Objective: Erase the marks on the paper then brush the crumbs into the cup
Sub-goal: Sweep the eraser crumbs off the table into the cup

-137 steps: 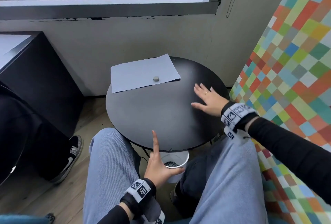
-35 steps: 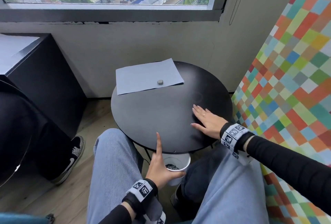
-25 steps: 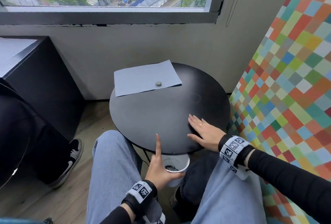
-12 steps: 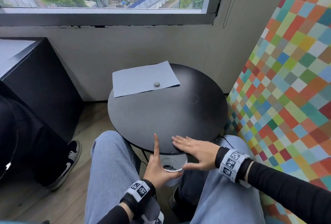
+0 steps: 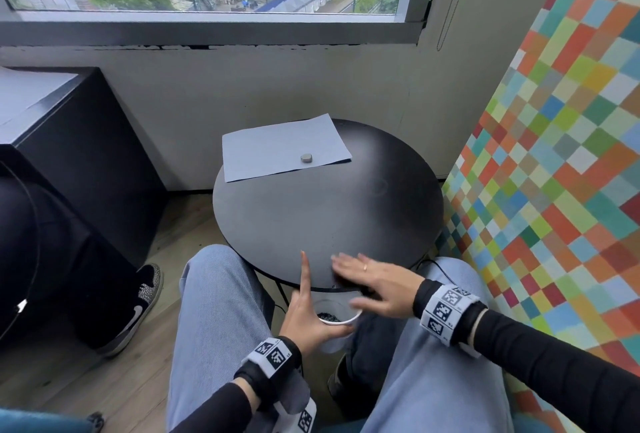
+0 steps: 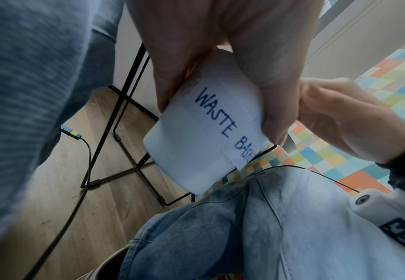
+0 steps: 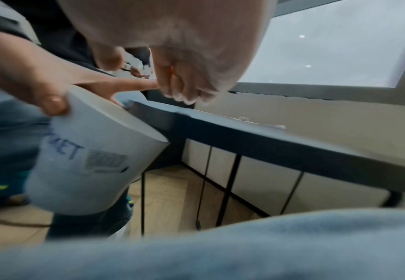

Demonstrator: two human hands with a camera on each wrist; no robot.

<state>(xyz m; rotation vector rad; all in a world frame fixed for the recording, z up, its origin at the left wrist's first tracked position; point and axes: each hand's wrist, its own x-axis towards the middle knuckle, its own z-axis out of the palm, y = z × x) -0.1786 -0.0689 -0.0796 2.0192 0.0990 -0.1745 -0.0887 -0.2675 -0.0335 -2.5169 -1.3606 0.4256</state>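
Since the paper cup [image 5: 335, 323] looks light and crushable, the left hand [image 5: 308, 320] grips its wall gently below the desk [image 5: 311, 211]; the right hand [image 5: 375, 282], flat and empty, sweeps, apparently.

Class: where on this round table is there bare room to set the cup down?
Bare: the table's middle and right, between the paper and the right hand. Crowded: the near edge, where both hands meet the cup; the far left, under paper and eraser.
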